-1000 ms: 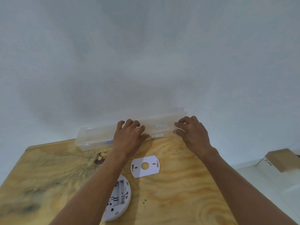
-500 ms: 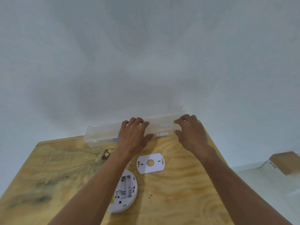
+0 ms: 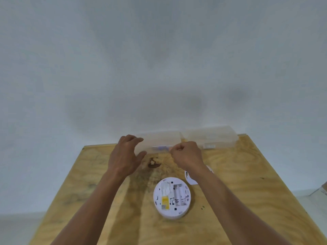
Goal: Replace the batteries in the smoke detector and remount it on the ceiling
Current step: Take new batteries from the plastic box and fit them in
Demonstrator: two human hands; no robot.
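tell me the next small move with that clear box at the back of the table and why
Probably lift the lid of the clear plastic box to reach fresh batteries. The left hand is spread at its left end, the right hand is curled at its front edge, and the smoke detector lies back-up with its battery bay apparently empty.

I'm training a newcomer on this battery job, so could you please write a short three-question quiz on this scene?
1. True or false: the smoke detector lies with its battery bay facing up.
2. Which hand is curled into a fist: the left hand or the right hand?
3. What does the right forearm partly hide?

Key:
1. True.
2. The right hand; the left is spread open at the clear plastic box.
3. The white mounting plate.
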